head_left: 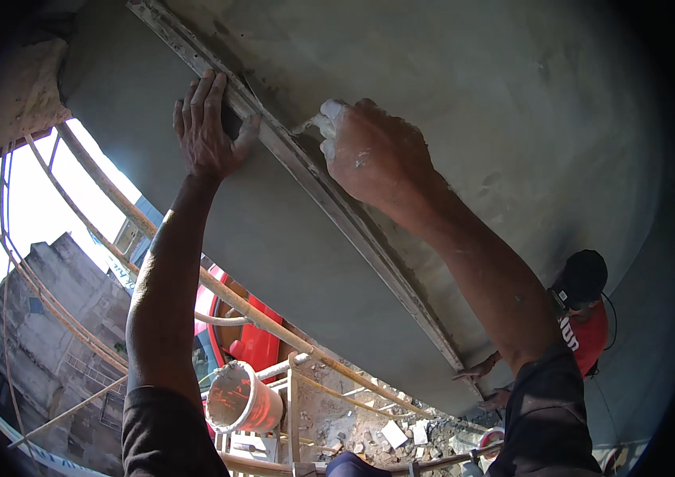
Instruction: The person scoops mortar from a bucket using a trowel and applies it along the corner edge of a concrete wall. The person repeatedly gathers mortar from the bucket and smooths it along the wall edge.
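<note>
A long straightedge [337,203], crusted with mortar, lies slantwise against a smooth grey plastered surface [504,95]. My left hand [209,131] presses on its upper part with the fingers stretched out and the thumb apart. On the other side of the bar, my right hand [373,151] is closed close to its edge. Pale wet plaster covers those fingers, and a small pale tip shows at them; what they hold is hidden. At the lower end of the bar, a co-worker's hand [477,368] touches it.
The co-worker in a dark cap [582,274] and red shirt stands at the lower right. A mortar-stained bucket [258,405] stands by the scaffold pipes [254,314] below. Farther down are a red vehicle [256,338] and rubble [353,429].
</note>
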Demonstrator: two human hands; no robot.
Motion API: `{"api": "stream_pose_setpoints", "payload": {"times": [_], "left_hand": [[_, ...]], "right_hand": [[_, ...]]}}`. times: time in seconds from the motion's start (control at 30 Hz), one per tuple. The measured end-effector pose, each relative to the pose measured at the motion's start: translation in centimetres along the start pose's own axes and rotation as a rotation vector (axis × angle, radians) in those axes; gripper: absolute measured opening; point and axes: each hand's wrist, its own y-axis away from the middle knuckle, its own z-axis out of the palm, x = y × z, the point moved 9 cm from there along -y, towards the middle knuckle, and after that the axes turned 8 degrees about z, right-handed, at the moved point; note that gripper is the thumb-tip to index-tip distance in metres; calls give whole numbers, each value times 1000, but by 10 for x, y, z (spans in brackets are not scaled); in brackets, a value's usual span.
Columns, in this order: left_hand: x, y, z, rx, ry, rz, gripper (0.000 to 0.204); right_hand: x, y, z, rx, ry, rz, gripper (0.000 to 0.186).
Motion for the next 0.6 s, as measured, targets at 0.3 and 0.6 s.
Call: {"api": "stream_pose_setpoints", "payload": {"times": [0.3, 0.6], "left_hand": [[-1, 2, 2, 11, -65, 36, 90], [-3, 2, 4, 19, -33, 34, 89]], "right_hand": [[-8, 4, -3, -16, -12, -51, 18], [32, 38, -21, 5, -144, 37, 33]]}}
